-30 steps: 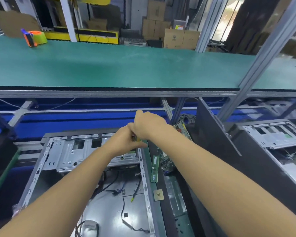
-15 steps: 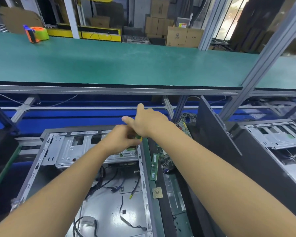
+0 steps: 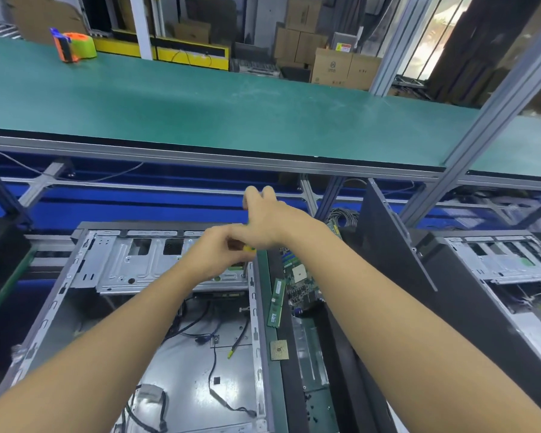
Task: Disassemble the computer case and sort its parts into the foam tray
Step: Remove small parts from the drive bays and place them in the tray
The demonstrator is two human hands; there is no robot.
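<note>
The fingers of the left hand (image 3: 219,253) are curled tightly round the yellow handle of a screwdriver (image 3: 249,248), with the thin shaft dropping below the fist. The right hand (image 3: 270,218) is over the top of that handle with its fingers (image 3: 253,192) lifted and loosely spread, wrapped round nothing. Whether its palm actually presses on the handle cannot be told from here. The tip meets the computer case (image 3: 256,323) at its far right corner, where the drive cage (image 3: 122,267) joins the right rail, and the screw itself is hidden under the hands. This looks like loosening 1 fastener of the cage. To do it well, the shaft should stay in line with the screw, the upper palm should give steady downward pressure so the tip does not ride out of the head, and the lower fist should do the turning in short, even strokes. As the screw frees, the pressure should ease and 2 fingers should be ready to catch it, since loose cables (image 3: 213,335) lie on the case floor below and would swallow it. Just beside the case's right edge is what I take for the foam tray (image 3: 294,401), already holding a memory stick (image 3: 277,303), a processor (image 3: 278,350) and a motherboard (image 3: 300,282).
</note>
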